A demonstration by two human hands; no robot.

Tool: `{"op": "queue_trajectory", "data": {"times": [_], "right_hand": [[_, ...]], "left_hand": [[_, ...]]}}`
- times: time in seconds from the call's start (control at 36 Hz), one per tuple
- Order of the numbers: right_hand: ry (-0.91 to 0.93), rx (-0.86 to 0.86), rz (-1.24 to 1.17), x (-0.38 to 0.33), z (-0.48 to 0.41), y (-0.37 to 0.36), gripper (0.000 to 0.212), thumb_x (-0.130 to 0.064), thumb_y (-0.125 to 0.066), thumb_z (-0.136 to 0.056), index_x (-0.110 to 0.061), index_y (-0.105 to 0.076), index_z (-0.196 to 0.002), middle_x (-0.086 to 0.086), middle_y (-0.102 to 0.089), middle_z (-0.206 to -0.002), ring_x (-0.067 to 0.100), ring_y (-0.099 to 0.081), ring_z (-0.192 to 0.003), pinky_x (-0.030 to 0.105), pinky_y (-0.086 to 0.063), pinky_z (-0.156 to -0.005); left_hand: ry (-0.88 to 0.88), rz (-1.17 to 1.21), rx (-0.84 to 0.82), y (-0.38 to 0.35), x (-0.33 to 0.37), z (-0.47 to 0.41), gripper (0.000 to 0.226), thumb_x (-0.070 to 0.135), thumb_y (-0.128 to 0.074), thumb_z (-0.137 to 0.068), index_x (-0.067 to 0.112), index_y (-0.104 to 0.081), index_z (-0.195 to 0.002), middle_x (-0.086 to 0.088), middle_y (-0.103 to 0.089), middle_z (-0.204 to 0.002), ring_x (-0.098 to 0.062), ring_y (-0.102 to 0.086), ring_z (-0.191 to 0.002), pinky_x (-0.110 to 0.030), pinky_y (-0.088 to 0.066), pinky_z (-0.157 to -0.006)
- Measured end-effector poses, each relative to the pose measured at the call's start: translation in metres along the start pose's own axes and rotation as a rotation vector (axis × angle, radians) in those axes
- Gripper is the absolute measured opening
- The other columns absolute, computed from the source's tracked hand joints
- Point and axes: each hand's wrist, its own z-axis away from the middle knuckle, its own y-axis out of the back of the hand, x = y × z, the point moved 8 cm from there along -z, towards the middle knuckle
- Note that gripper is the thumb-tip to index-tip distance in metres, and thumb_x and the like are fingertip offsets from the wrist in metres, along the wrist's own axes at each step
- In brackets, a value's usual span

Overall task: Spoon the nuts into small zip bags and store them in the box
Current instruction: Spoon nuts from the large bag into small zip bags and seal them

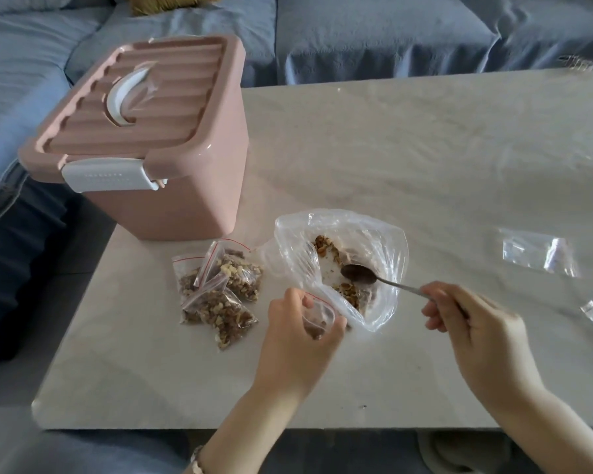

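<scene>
Table [408,148], pale, marble-patterned; bears every item listed below.

Box [158,200], pink plastic, at the table's far left corner. Ribbed lid on, white handle [125,94] lying flat in the lid, white latch [108,174] on the near side.

Filled zip bags [220,292], several, red-striped seals, in an overlapping pile just in front of the box. Each holds chopped brown nuts.

Large clear bag [367,234], crumpled, mouth open upward, just right of the pile. Nuts [326,246] remain in two small clumps, one at the far side and one at the near side.

Spoon [360,273], metal. Its bowl is inside the large bag between the two clumps; whether it carries nuts cannot be told.

Right hand [473,326], fingers closed round the end of the spoon's handle, to the right of the large bag.

Left hand [295,336], fingers curled round a small zip bag [319,318], which is upright with its mouth open, touching the large bag's near edge. A little brown matter shows at its bottom.

Empty zip bags [538,254], two, flat on the table's right side, well apart from the hands.

Sofa [391,35], blue, behind and left of the table.
</scene>
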Motion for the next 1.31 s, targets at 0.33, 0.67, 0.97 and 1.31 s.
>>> {"op": "queue_trajectory", "data": {"times": [0.33, 0.67, 0.97, 1.31], "right_hand": [[-0.446, 0.069, -0.256, 0.034, 0.019, -0.006, 0.03, -0.016, -0.039, -0.097, -0.013, -0.064, -0.08, 0.005, -0.066, -0.065, 0.017, -0.057, -0.045, 0.017, -0.045, -0.046], [-0.809, 0.079, -0.539, 0.057, 0.033, -0.022, 0.036, -0.025, -0.039, -0.099, -0.005, -0.065, -0.084, 0.007, -0.064, -0.053, 0.014, -0.057, -0.044, 0.019, -0.048, -0.045], [-0.748, 0.222, -0.585, 0.05, 0.026, 0.008, 0.037, -0.025, -0.04, -0.099, -0.005, -0.064, -0.08, 0.007, -0.064, -0.052, 0.013, -0.056, -0.041, 0.017, -0.046, -0.042], [-0.513, 0.215, -0.546, -0.002, 0.004, 0.023, 0.039, -0.023, -0.037, -0.099, -0.006, -0.062, -0.074, 0.011, -0.062, -0.052, 0.018, -0.051, -0.038, 0.018, -0.038, -0.038]], "left_hand": [[0.017, 0.131, -0.083, -0.012, 0.003, -0.003, 0.031, 0.04, -0.067, -0.079, 0.027, -0.043, -0.093, 0.012, -0.064, -0.08, 0.006, -0.06, -0.071, -0.007, -0.041, -0.057], [-0.034, 0.288, -0.052, -0.01, 0.009, -0.008, 0.025, 0.028, -0.069, -0.08, 0.031, -0.047, -0.089, 0.018, -0.059, -0.079, 0.004, -0.059, -0.072, -0.01, -0.043, -0.065], [-0.141, 0.186, 0.028, 0.009, 0.004, -0.012, 0.029, 0.032, -0.07, -0.079, 0.028, -0.045, -0.093, 0.01, -0.058, -0.091, 0.001, -0.06, -0.077, -0.021, -0.051, -0.07], [-0.206, 0.092, 0.164, 0.01, -0.003, -0.008, 0.033, 0.024, -0.074, -0.076, 0.032, -0.043, -0.086, 0.01, -0.056, -0.084, -0.005, -0.057, -0.078, -0.015, -0.047, -0.07]]}}
